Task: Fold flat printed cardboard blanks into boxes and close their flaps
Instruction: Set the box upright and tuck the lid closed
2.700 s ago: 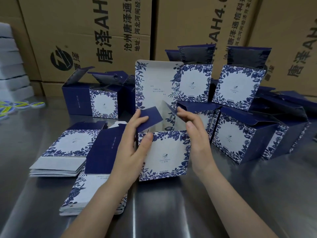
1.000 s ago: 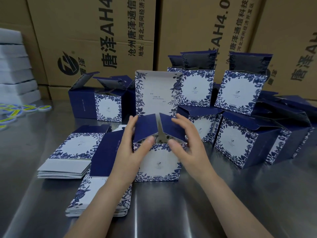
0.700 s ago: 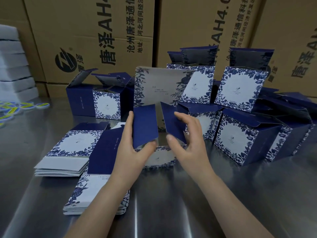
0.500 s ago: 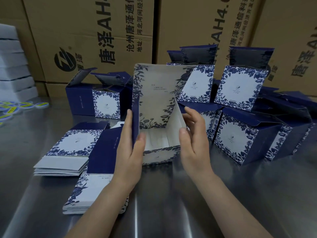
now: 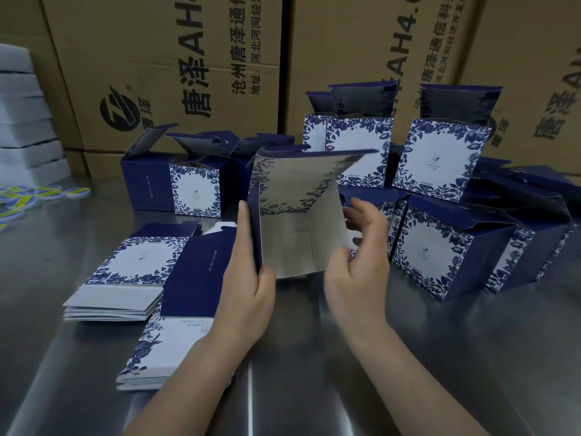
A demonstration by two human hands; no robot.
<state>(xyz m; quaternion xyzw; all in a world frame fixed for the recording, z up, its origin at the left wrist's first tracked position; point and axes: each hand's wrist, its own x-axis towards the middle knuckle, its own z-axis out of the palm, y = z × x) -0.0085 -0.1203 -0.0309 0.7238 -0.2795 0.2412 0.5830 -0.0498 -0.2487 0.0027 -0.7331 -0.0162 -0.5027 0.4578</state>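
Observation:
A blue-and-white floral box (image 5: 295,228) is held above the steel table (image 5: 440,357), tipped so its open white inside faces me and its printed lid flap stands up at the back. My left hand (image 5: 248,291) grips the left navy wall, fingers along the outside and thumb at the lower corner. My right hand (image 5: 358,272) holds the right wall, thumb on the front edge and fingers curled behind it. Two stacks of flat blanks (image 5: 132,269) (image 5: 157,347) lie to the left of my left arm.
Several folded boxes with raised lids stand to the right (image 5: 440,253), behind (image 5: 440,158) and at back left (image 5: 195,190). Large brown cartons (image 5: 176,58) wall off the rear. White foam sheets (image 5: 22,121) and yellow-blue stickers (image 5: 47,193) sit far left.
The two navy side flaps I was pressing down have gone. The box has tipped back and risen, its open inside now facing me, with both hands moved to its side walls.

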